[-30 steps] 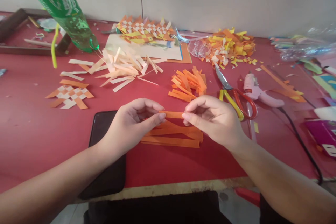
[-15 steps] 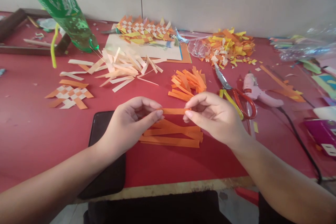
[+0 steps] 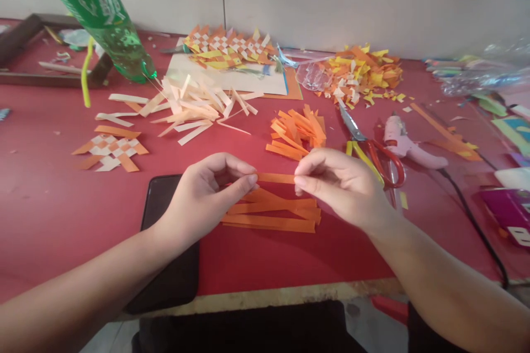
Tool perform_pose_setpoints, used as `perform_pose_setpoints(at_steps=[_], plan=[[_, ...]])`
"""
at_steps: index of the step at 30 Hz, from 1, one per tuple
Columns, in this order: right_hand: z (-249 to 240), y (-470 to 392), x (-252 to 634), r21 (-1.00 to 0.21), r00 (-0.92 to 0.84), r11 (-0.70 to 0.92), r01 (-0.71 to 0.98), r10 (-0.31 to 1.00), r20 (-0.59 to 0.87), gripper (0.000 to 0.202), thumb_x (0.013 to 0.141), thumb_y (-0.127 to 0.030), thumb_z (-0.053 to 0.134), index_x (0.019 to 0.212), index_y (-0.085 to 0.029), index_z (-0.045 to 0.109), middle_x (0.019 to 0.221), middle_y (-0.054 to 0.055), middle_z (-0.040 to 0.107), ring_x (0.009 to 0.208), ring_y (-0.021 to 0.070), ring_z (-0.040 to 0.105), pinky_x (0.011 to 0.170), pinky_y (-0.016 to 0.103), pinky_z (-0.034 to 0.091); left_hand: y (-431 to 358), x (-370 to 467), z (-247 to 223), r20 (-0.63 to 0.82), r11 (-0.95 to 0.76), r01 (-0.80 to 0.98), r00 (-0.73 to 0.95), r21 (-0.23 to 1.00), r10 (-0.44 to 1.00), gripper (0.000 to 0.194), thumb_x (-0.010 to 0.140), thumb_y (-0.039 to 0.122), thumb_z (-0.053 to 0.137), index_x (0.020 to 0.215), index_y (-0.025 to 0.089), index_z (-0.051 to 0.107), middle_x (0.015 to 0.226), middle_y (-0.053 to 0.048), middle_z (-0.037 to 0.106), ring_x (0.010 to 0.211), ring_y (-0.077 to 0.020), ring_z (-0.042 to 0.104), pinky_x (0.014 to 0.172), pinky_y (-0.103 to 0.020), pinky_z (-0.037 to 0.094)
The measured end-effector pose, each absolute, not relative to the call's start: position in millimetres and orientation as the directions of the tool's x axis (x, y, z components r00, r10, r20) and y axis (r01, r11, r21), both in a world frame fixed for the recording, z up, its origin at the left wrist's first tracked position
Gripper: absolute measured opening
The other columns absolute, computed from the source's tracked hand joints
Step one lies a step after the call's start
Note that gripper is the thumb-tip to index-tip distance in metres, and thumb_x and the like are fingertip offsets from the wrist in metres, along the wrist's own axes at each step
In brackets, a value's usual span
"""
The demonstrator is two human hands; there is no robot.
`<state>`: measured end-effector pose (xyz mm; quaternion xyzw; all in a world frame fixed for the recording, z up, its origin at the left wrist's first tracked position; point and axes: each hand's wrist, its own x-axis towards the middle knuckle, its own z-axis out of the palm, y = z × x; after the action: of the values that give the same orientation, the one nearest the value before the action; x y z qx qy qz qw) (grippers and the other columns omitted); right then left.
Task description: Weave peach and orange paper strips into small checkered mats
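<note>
A narrow orange paper strip [image 3: 276, 177] stretches level between my two hands, above the table. My left hand [image 3: 207, 190] pinches its left end between thumb and forefinger. The right end is in the pinch of my right hand [image 3: 342, 187]. Several longer orange paper strips [image 3: 271, 223] lie on the table just below and behind the hands. Past the hands sits a heap of folded orange strips [image 3: 300, 129]. Under my left wrist lies a black phone-like slab [image 3: 169, 281], partly covered.
Red-and-yellow scissors [image 3: 375, 162] and a pink glue gun [image 3: 408, 140] lie right. Left are a woven paper fish [image 3: 114, 149], pale strips [image 3: 194, 105] and a tilted green bottle [image 3: 99, 16]. Paper scraps [image 3: 364, 71] and finished woven pieces [image 3: 232, 47] are along the wall.
My right hand has shifted slightly to the right along the strip, and a bit more of its length shows between the hands. The left hand stays nearly still.
</note>
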<state>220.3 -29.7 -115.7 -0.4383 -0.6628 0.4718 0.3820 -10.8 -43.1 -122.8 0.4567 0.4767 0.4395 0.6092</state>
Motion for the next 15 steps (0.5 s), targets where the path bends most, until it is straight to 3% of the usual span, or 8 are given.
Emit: perform_pose_setpoints(at_steps=[5, 9, 12, 15], plan=[[-116, -30, 218, -0.932, -0.278, 0.216, 0.29, 0.951, 0.134, 0.008, 0.084, -0.013, 0.07, 0.087, -0.02, 0.066, 0.075, -0.002, 0.068, 0.064, 0.0083, 0.067, 0.06, 0.017, 0.055, -42, -10, -126, -0.193, 0.214, -0.128, 0.161, 0.968, 0.968, 0.015, 0.083, 0.028, 0.078, 0.086, 0.019, 0.067, 0.078, 0.003, 0.07, 0.077, -0.0095, 0.071, 0.073, -0.018, 0.06], [-119, -21, 224, -0.855, -0.02, 0.273, 0.44, 0.955, 0.295, 0.007, 0.084, -0.014, 0.07, 0.084, -0.021, 0.067, 0.075, 0.0, 0.07, 0.065, 0.012, 0.067, 0.06, 0.023, 0.056, -41, -11, -128, -0.182, 0.201, -0.123, 0.147, 0.972, 0.972, 0.02, 0.085, 0.031, 0.076, 0.099, 0.022, 0.065, 0.091, 0.003, 0.07, 0.082, -0.0107, 0.071, 0.073, -0.021, 0.062], [-121, -9, 234, -0.713, 0.109, 0.341, 0.613, 0.857, 0.504, 0.009, 0.085, -0.013, 0.067, 0.086, -0.022, 0.067, 0.081, 0.003, 0.069, 0.071, 0.0163, 0.067, 0.067, 0.031, 0.056, -42, -12, -127, -0.203, 0.218, -0.081, 0.159, 0.973, 0.966, 0.019, 0.086, 0.037, 0.074, 0.095, 0.022, 0.067, 0.088, 0.004, 0.068, 0.076, -0.008, 0.068, 0.07, -0.017, 0.059], [-120, -5, 240, -0.465, -0.04, 0.419, 0.78, 0.774, 0.631, 0.009, 0.083, -0.014, 0.069, 0.086, -0.022, 0.068, 0.092, 0.006, 0.066, 0.073, 0.0185, 0.064, 0.068, 0.035, 0.054, -43, -13, -125, -0.199, 0.211, -0.062, 0.159, 0.975, 0.967, 0.018, 0.087, 0.038, 0.073, 0.091, 0.021, 0.067, 0.083, 0.004, 0.067, 0.072, -0.0065, 0.064, 0.067, -0.014, 0.056]])
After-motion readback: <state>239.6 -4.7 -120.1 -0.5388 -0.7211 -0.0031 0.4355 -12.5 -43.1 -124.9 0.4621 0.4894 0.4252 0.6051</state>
